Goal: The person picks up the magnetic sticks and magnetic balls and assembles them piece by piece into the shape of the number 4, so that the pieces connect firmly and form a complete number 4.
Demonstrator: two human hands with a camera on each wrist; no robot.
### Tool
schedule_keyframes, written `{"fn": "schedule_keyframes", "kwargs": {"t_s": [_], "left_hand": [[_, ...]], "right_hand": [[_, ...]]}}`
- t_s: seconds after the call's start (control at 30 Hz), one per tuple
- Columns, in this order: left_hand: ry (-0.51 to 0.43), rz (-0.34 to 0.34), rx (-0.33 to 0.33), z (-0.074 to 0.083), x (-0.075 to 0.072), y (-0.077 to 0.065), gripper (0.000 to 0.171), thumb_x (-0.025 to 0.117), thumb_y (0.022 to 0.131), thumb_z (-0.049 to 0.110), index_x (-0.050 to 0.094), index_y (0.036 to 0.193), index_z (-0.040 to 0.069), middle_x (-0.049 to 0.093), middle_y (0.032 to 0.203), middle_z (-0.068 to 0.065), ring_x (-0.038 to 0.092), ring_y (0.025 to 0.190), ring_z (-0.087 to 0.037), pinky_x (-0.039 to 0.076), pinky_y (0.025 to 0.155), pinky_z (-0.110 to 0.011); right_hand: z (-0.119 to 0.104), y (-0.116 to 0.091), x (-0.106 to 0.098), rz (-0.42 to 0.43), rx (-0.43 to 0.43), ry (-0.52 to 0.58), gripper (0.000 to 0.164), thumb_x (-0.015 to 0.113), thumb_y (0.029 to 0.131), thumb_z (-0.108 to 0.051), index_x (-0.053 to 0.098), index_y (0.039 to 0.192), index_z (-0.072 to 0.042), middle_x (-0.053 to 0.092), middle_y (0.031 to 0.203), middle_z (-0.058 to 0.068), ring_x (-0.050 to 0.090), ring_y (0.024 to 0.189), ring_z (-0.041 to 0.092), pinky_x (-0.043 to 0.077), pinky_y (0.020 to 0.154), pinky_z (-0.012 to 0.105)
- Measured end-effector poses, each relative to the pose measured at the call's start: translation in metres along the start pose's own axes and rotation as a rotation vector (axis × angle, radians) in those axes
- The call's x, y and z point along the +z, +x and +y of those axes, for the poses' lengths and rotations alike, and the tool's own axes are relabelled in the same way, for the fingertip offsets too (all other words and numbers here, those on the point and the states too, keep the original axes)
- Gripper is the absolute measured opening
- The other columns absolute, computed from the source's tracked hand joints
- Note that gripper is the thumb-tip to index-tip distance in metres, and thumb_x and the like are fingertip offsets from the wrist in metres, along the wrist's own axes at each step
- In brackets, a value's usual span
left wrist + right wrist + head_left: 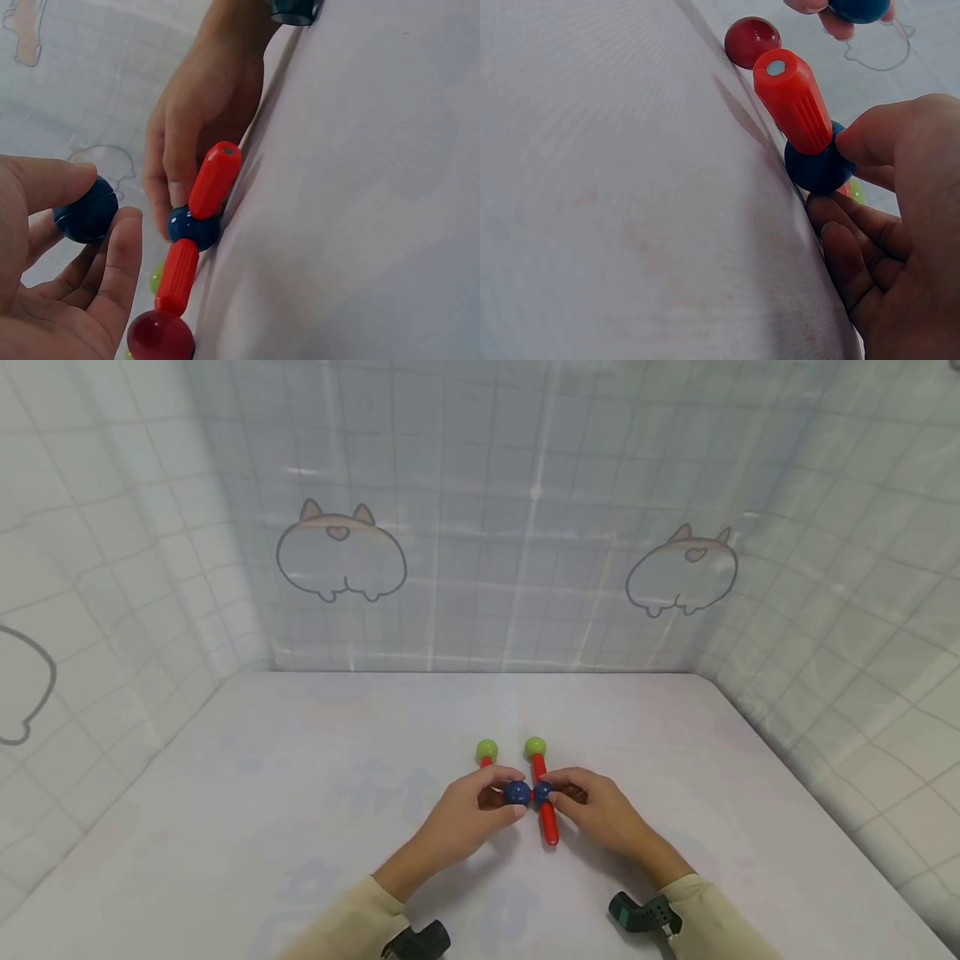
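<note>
My left hand [468,814] pinches a blue ball [88,210] between thumb and fingertips, raised off the table. A second blue ball [819,166] is gripped by my right hand [603,810], close to the tabletop. Red rods [795,101] join this second ball on opposite sides; the near one has a small metallic disc in its free end. In the left wrist view, a dark red ball [161,335] sits close to the far rod's end. Two green balls [487,749] lie beyond the hands, each by a red rod. My left fingers partly cover the rods in the head view.
The pale table [300,777] extends around both hands. Behind it hangs a grid-patterned curtain [480,527] with animal drawings, and similar sheets close off both sides. Dark wrist-worn devices [643,913] are on both forearms.
</note>
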State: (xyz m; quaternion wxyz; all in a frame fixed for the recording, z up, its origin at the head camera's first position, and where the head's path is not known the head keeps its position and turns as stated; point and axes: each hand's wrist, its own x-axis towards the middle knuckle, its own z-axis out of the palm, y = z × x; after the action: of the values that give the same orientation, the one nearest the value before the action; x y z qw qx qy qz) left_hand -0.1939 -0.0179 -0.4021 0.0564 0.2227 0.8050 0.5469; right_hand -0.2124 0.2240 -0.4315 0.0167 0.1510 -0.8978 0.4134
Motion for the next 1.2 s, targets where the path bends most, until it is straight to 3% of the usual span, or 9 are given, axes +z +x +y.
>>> {"fn": "schedule_keyframes", "kwargs": {"t_s": [0.3,0.4,0.53,0.67,0.87,1.2], "left_hand": [[0.060,-0.094,-0.007,0.000,0.011,-0.002,0.035,0.077,0.089,0.025,0.070,0.121,0.015,0.064,0.101,0.007,0.060,0.084,-0.016,0.054,0.064,-0.028],[0.080,-0.134,0.024,-0.003,0.013,-0.002,0.033,0.078,0.088,0.024,0.071,0.119,0.016,0.064,0.105,0.011,0.062,0.082,-0.012,0.055,0.070,-0.026],[0.085,-0.137,0.040,-0.003,0.014,-0.002,0.032,0.079,0.087,0.025,0.071,0.117,0.017,0.065,0.105,0.014,0.063,0.085,-0.009,0.054,0.077,-0.024],[0.068,-0.145,0.014,-0.003,0.013,-0.001,0.030,0.080,0.086,0.022,0.070,0.114,0.018,0.066,0.102,0.013,0.063,0.086,-0.009,0.054,0.075,-0.024],[0.067,-0.211,0.015,-0.003,0.016,-0.001,0.024,0.080,0.086,0.019,0.070,0.108,0.019,0.066,0.097,0.012,0.064,0.080,-0.009,0.054,0.071,-0.023],[0.169,-0.221,0.049,-0.005,0.022,-0.002,0.027,0.081,0.085,0.020,0.071,0.110,0.019,0.060,0.098,0.013,0.060,0.080,-0.005,0.052,0.075,-0.021]], "right_hand": [[-0.002,0.000,0.001,-0.008,-0.014,-0.002,0.026,0.066,0.098,-0.020,0.069,0.123,-0.017,0.068,0.117,-0.004,0.064,0.097,0.012,0.054,0.088,0.030],[-0.002,0.001,0.002,-0.009,-0.013,-0.003,0.026,0.067,0.098,-0.022,0.069,0.124,-0.017,0.067,0.117,-0.004,0.065,0.098,0.012,0.054,0.088,0.031],[-0.004,0.004,0.003,-0.001,-0.002,-0.018,0.027,0.068,0.097,-0.024,0.069,0.124,-0.019,0.067,0.116,-0.005,0.064,0.098,0.011,0.054,0.089,0.033],[-0.006,0.006,0.004,0.020,0.033,-0.038,0.029,0.070,0.096,-0.022,0.069,0.125,-0.021,0.067,0.113,-0.008,0.064,0.097,0.011,0.055,0.088,0.033],[-0.009,0.008,0.005,0.046,0.063,-0.053,0.030,0.071,0.095,-0.020,0.069,0.124,-0.024,0.068,0.106,-0.010,0.062,0.090,0.012,0.055,0.082,0.030],[-0.009,0.012,0.005,0.045,0.063,-0.057,0.027,0.071,0.095,-0.019,0.070,0.122,-0.022,0.068,0.105,-0.009,0.060,0.086,0.012,0.053,0.079,0.028]]}}
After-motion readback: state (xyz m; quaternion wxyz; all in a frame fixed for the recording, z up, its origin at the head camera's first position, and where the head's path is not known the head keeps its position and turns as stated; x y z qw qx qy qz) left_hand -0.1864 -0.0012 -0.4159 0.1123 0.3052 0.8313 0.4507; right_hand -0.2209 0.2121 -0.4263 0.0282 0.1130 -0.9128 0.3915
